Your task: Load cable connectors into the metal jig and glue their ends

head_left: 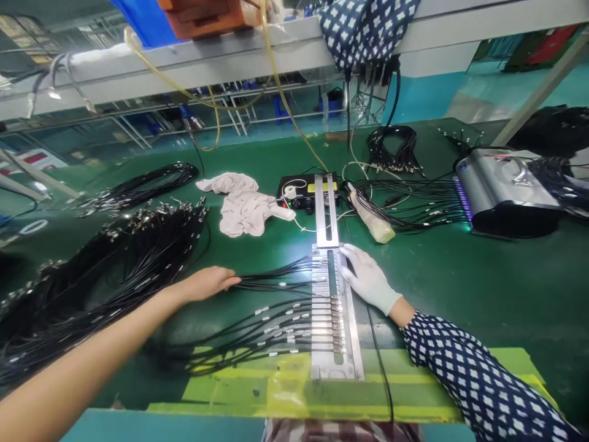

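Note:
My bare left hand (214, 281) is closed around a bundle of thin black cables (269, 276) left of a slotted metal fixture (322, 362). The far ends of that bundle lie across the fixture's upper part. Below them, several more cables (276, 328) with white labels rest in the slots, their metal connectors (337, 322) lined up in a row. My right hand (370, 279), in a white glove, lies at the fixture's right edge with thumb and fingers apart. Its fingertips touch the metal close to the cable ends.
A large heap of black cables (151, 245) lies left. Behind the fixture are a black control box (299, 199) and a crumpled cloth (246, 205). A silver machine (506, 190) with cables running into it stands right. A shelf beam (294, 52) crosses above.

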`<state>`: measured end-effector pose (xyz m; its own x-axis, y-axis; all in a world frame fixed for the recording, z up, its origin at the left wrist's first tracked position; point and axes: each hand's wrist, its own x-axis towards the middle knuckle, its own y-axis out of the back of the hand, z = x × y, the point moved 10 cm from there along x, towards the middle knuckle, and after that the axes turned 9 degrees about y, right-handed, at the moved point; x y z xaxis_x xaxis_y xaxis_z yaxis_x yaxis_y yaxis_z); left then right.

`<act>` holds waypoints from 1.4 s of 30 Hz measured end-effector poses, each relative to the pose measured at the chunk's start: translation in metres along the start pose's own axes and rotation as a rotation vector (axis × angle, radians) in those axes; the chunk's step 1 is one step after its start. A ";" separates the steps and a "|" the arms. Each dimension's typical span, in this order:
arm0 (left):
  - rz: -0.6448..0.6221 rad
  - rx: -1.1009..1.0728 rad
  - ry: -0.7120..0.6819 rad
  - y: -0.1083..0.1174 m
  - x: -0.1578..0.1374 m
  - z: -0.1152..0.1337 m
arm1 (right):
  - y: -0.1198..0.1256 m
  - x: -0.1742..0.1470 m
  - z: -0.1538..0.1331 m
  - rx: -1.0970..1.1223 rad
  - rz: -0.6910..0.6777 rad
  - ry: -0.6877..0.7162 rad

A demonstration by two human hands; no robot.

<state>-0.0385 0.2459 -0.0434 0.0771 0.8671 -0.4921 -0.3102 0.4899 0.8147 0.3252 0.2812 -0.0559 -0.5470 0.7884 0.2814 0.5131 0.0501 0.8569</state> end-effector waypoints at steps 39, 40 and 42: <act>-0.427 -0.486 0.112 -0.096 -0.087 0.088 | -0.002 0.001 0.000 -0.026 -0.010 -0.019; -0.391 -0.422 0.107 -0.099 -0.082 0.080 | -0.002 0.001 0.000 -0.023 -0.009 -0.019; -0.323 -0.338 0.082 -0.103 -0.072 0.064 | -0.002 0.001 0.000 -0.020 -0.006 -0.020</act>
<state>0.0481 0.1386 -0.0719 0.1490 0.6588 -0.7374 -0.5748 0.6645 0.4775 0.3238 0.2817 -0.0579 -0.5365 0.8003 0.2678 0.4966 0.0428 0.8669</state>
